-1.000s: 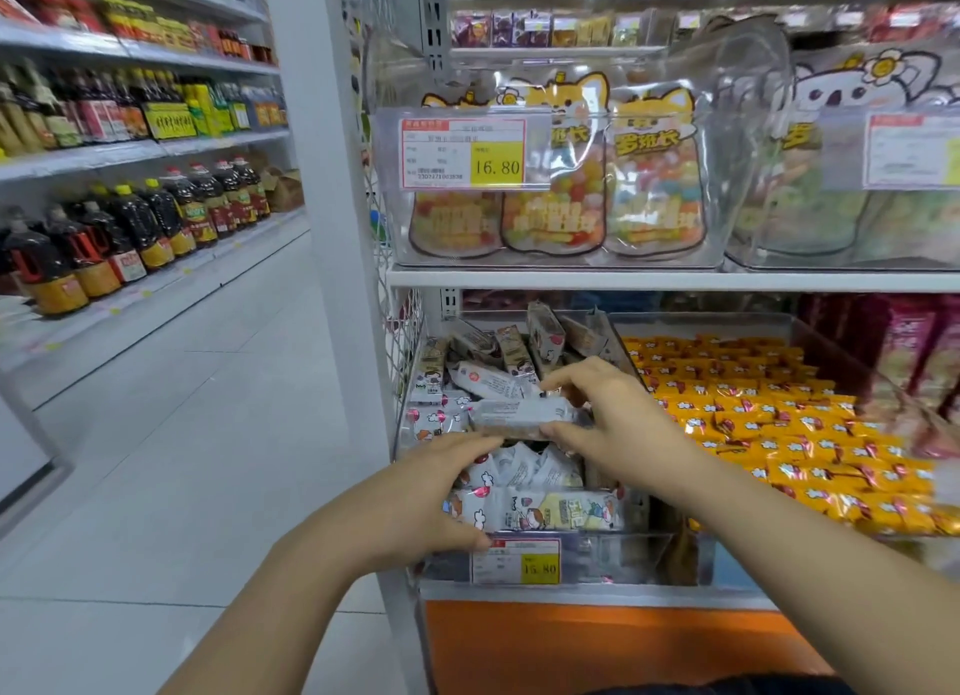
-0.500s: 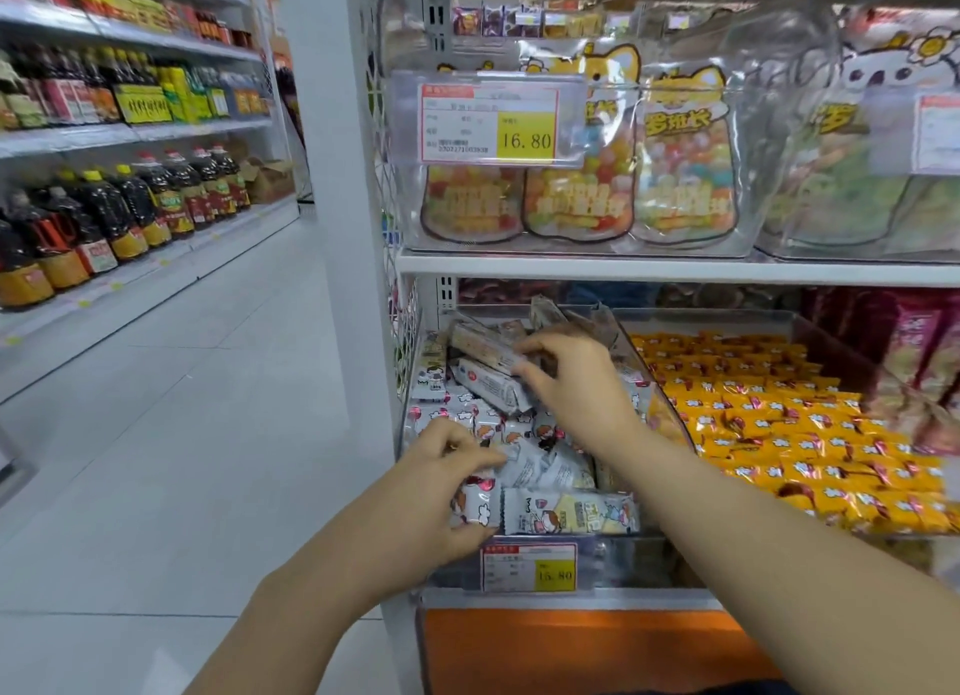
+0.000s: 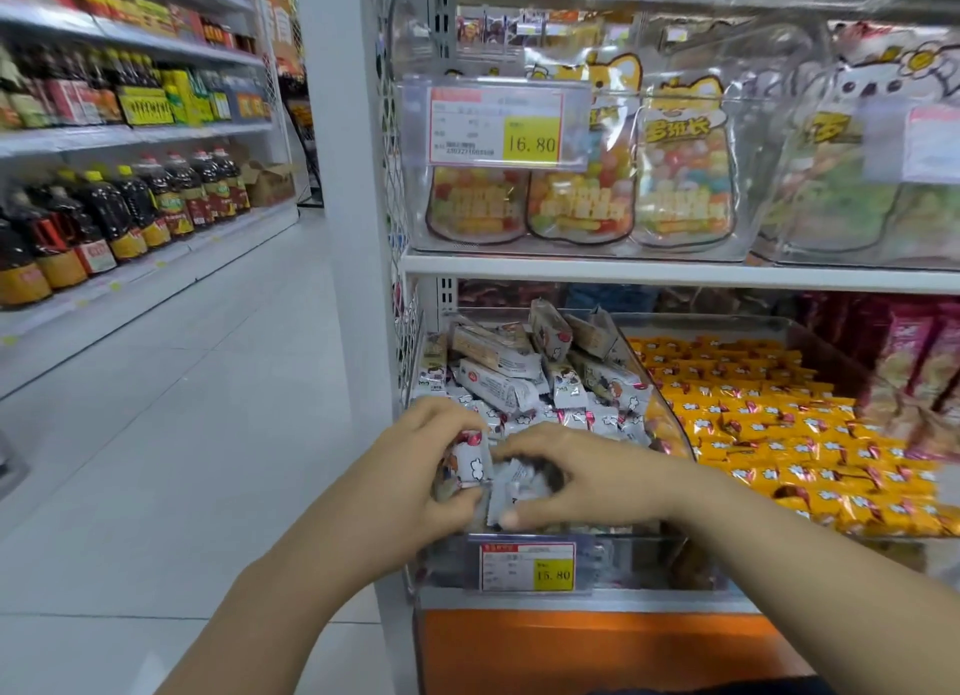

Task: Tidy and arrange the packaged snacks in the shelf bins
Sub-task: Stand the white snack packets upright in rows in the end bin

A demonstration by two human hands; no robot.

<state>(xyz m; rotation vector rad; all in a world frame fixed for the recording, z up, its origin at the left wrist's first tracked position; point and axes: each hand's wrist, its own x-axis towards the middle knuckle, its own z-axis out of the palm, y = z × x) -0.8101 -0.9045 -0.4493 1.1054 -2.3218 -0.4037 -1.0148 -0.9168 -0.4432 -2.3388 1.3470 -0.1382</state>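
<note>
Seen from the head camera, both hands meet at the front of the clear bin (image 3: 670, 429), the leftmost one on the lower shelf (image 3: 571, 598). In it the white snack packets (image 3: 519, 382) lie in a loose heap: longer bars tilted every way toward the back, small pieces crowded toward the front. The left hand (image 3: 415, 471) has its fingers curled round one small packet (image 3: 470, 460) and holds it upright near the bin's front left corner, thumb beneath. The right hand (image 3: 592, 481) is just beside it, fingers bent down over a few of the front packets and thumb closed against a white wrapper from below, so it grips a small bunch. The step looks like gathering the front pieces to set them in order. To do it well, take only a few at a time and turn them the same face up. Lay them flat in rows along the front wall, above the price tag (image 3: 527, 564). The wrappers are probably slick, so a light, even hold should suit; squeezing could crush what is inside. Mind the low front wall, and the side next to the orange packets (image 3: 753, 424), where strays could slip over. The tilted bars at the back likely want flattening afterwards.
</note>
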